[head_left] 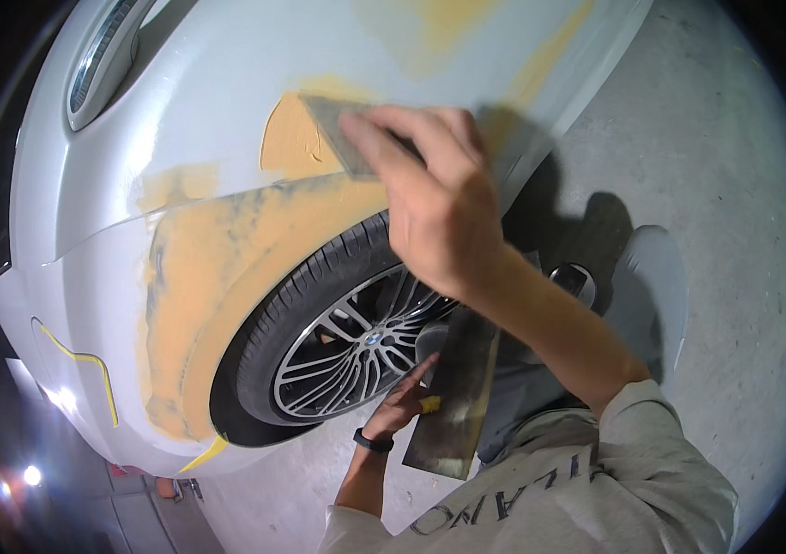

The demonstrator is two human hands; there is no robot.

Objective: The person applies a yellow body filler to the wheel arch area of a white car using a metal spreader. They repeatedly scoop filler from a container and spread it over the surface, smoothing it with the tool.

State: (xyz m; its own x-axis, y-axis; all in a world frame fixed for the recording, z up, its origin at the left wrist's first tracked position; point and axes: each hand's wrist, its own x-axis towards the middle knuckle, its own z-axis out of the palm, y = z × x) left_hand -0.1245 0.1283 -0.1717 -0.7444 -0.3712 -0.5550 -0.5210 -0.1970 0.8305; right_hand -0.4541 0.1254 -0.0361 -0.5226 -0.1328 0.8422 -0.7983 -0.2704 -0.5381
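My right hand (439, 189) pinches a thin grey filler spreader (330, 125), its blade laid against the white car panel above the wheel arch. Beside the blade, a ridged patch of fresh orange body filler (291, 138) covers the panel. Lower down, my left hand (398, 406) grips the edge of a dark flat mixing board (448, 406), held tilted near my lap; part of that hand is hidden by the board. A small yellow piece (430, 403) shows by its fingers, too little to name.
Smoother, sanded-looking filler (199, 277) surrounds the wheel arch. The tyre (268, 337) and spoked wheel (356, 342) sit just below my right hand. Yellow tape (204, 454) marks the bumper's edge. A headlight (102, 60) is at upper left, and grey floor (716, 185) lies to the right.
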